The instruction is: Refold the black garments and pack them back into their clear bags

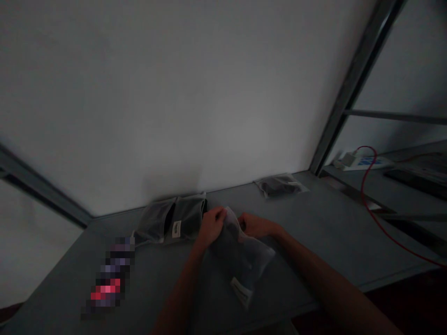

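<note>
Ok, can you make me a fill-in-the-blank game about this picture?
The left hand and the ____ hand are both at one see-through bag.
The colour of the long cable is ____.
The side-by-side bags lie to the ____ of the held one.

Missing words: right; red; left.

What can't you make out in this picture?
Head view, right hand: fingertips hidden by shadow and the frosted, translucent plastic bag.
Head view, that bag's contents: blurred by cloudy plastic and dim light.
Head view, its small white rectangular label: print too small.
Head view, pink-and-dark patch at left: hidden by pixelation.
Head view, thin red cable: cut off by right edge.
</note>
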Motion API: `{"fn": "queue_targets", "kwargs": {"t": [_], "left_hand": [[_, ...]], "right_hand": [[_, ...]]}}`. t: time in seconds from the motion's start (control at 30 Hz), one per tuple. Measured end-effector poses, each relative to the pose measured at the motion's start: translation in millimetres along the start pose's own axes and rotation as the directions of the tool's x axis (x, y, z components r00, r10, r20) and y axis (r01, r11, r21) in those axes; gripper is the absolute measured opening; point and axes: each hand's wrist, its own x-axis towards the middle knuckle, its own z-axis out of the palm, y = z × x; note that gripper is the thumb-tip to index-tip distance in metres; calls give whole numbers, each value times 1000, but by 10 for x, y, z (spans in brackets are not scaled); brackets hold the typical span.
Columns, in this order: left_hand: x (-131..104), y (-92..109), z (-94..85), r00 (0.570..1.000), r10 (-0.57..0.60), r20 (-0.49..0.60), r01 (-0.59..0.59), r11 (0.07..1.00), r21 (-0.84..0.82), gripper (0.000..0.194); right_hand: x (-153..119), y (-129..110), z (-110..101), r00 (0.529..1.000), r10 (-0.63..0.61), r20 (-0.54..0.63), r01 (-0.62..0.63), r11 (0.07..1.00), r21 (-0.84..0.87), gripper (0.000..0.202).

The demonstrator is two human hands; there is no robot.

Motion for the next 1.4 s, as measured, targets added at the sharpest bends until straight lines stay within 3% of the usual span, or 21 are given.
{"fn": "queue_targets", "kwargs": {"t": [0.27, 0.43, 0.53, 0.6, 0.7, 0.8, 0.97, 1.23, 1.4], "left_hand": [[27, -50, -11, 999, -35, -31, 35, 999, 10, 33], [-10, 40, -19, 997, -52, -61, 48, 997, -59, 17], [-50, 151, -90, 999, 43, 25, -37, 979, -203, 27], [-69, 198, -138, 984, 127, 125, -95, 966, -240, 22], [-72, 184, -158, 977, 119, 179, -72, 967, -245, 14], [-53, 112, -117, 986, 81, 145, -41, 965, -260, 10], [-41, 100, -68, 983, 167, 74, -146, 961, -233, 11], [-68, 183, -78, 977, 205, 61, -195, 971, -135, 11], [-63, 152, -35, 971, 238, 19, -234, 965, -117, 13]], "right_hand": [[21, 4, 18, 995, 16, -96, -24, 997, -79, 34], [7, -1, 10, 999, -49, 8, 49, 997, -59, 38], [20, 25, 3, 997, -78, -17, 76, 995, -72, 45], [28, 44, -5, 996, -86, -20, 84, 994, -70, 46], [30, 52, -12, 999, -50, -13, 49, 995, -87, 44], [27, 24, 5, 1000, 7, -18, -9, 995, -98, 42], [33, -21, 59, 994, 45, -101, -57, 991, -120, 44], [17, 0, 61, 1000, 27, -4, -27, 998, -52, 37], [72, -11, 206, 992, -28, -126, 26, 1000, -15, 22]]}}
